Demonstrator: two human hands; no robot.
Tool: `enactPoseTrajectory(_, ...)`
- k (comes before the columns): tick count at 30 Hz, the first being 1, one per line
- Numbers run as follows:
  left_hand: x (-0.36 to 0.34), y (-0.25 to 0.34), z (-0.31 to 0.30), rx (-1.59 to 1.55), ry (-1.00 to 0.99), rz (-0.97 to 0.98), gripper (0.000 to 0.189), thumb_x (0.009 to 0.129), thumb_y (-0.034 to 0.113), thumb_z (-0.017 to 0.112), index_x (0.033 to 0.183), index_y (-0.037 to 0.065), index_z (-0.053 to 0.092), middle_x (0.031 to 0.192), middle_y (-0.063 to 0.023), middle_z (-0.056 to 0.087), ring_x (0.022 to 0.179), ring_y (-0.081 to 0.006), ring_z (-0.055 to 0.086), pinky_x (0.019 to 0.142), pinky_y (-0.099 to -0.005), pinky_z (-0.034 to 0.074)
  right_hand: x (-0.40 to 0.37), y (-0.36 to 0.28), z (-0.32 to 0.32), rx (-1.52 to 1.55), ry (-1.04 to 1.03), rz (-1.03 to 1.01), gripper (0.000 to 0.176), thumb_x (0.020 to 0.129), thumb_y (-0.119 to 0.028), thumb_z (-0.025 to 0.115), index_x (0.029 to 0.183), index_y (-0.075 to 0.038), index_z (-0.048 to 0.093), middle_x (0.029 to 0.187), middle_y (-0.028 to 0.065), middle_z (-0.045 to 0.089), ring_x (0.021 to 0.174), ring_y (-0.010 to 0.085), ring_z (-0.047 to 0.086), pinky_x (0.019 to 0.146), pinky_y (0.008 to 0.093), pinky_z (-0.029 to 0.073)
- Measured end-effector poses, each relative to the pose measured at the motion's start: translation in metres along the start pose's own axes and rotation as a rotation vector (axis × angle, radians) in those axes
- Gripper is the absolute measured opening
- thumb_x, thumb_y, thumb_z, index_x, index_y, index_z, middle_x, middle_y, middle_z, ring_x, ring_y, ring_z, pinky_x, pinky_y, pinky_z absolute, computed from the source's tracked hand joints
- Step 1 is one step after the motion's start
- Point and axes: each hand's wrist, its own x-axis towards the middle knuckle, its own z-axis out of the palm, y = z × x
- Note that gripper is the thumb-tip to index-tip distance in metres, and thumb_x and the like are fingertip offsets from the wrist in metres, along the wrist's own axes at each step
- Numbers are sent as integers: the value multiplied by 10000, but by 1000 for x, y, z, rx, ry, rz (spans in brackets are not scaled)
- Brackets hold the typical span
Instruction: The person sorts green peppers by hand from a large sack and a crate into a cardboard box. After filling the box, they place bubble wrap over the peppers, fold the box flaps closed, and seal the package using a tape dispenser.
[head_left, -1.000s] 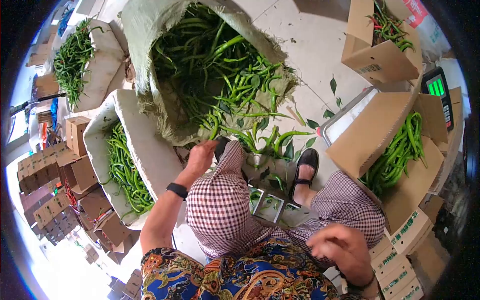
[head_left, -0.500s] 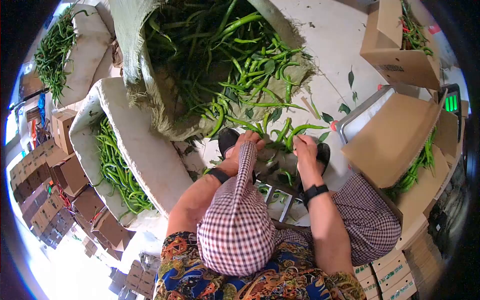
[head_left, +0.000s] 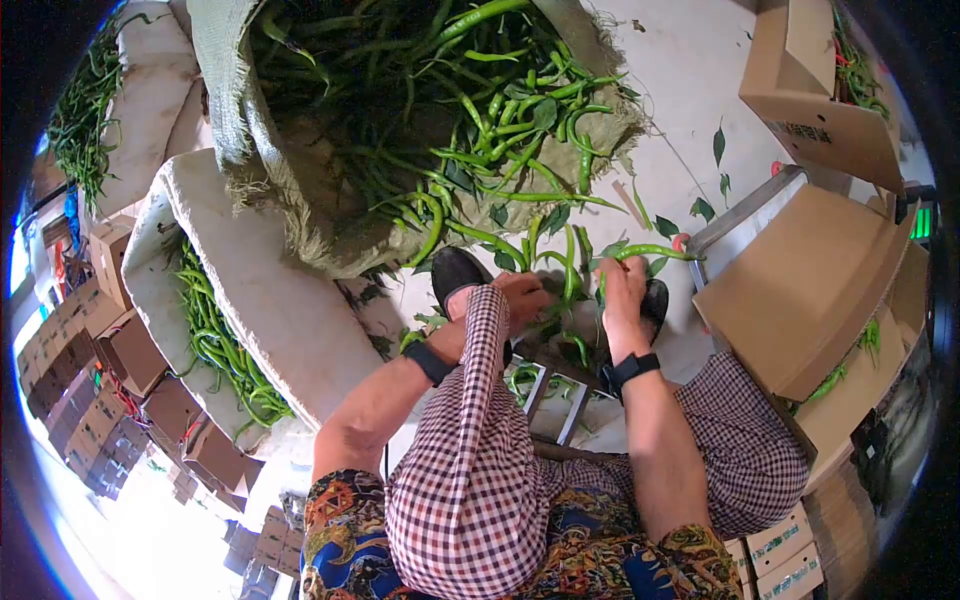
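Note:
My right hand is closed, with a long green chili pepper held at its fingertips and pointing right. Lower and to the left, my left hand is partly curled, its fingertips pointing right over the dark ground between my shoes. Whether anything is in it I cannot make out. Several loose chilies and leaves lie just beyond and between both hands. Ahead, an open woven sack spills a heap of green chilies toward me.
A white padded container at left holds chilies. Farther left, green chilies hang over another pale bundle. At right, a cardboard flap covers part of a metal-edged scale; another carton stands behind. A metal stool frame sits below my hands.
My right hand has risen slightly, and the chili at its fingertips has shifted right. My left hand has drawn back from the chilies near the sack's edge. The view has shifted a little.

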Motion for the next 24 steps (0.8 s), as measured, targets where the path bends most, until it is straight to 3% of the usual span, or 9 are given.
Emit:
enactPoseTrajectory(1,1,-8,-2,34,18,-187,307,677,103,667,978,109,602,939,-79,551,852,-301,570,732,-391,450,-4,-5,-2,212,-153,137,208,775,-188,652,896,-35,584,795,56,607,691,178,568,646,316,460)
enactPoseTrajectory(2,6,0,-4,35,16,-185,307,677,103,667,978,109,602,939,-79,551,852,-301,570,732,-391,450,-9,-9,-4,423,-305,273,210,783,-185,661,919,-41,592,809,38,602,678,145,552,630,284,449)
enactPoseTrajectory(4,16,42,-5,1105,-122,397,294,664,103,661,949,94,590,923,-90,554,853,-296,571,727,-387,444,-27,-35,-6,605,-410,325,201,811,-189,686,941,-52,618,823,-2,586,664,87,510,598,233,409)
enactPoseTrajectory(6,21,81,-1,1111,-116,481,275,662,98,648,930,92,585,913,-84,556,859,-276,572,728,-380,439,-41,-69,-8,671,-559,338,196,837,-183,691,976,-56,638,823,-29,578,647,67,475,576,217,375)
enactPoseTrajectory(10,24,94,0,1241,-92,537,266,666,86,639,929,98,597,915,-65,584,873,-243,588,741,-363,446,-38,-94,-15,610,-634,178,215,851,-143,681,1041,-48,647,875,-20,628,643,39,426,576,194,337)
enactPoseTrajectory(13,23,105,-1,1210,107,620,273,651,95,693,922,118,668,859,-39,619,753,-238,600,625,-356,452,-38,-107,-19,653,-699,162,227,854,-102,666,1071,-43,642,929,8,664,662,39,428,592,201,347)
enactPoseTrajectory(16,20,111,-2,1181,144,589,302,650,80,711,947,118,673,835,-42,613,757,-240,609,628,-351,460,-38,-110,-16,677,-746,132,239,860,-70,651,1097,-44,642,974,20,674,690,41,452,618,203,374)
enactPoseTrajectory(17,17,114,0,1171,134,531,292,688,72,668,975,97,626,907,-64,603,824,-259,594,720,-368,466,-39,-110,-16,676,-767,120,256,858,-75,659,1111,-46,643,984,19,675,726,42,478,636,203,388)
enactPoseTrajectory(24,12,109,-1,1179,187,471,343,693,49,664,1033,87,636,868,-88,591,797,-283,596,695,-399,479,-42,-116,-13,541,-838,55,290,826,-79,703,1111,-48,661,988,-5,670,839,61,569,687,205,426)
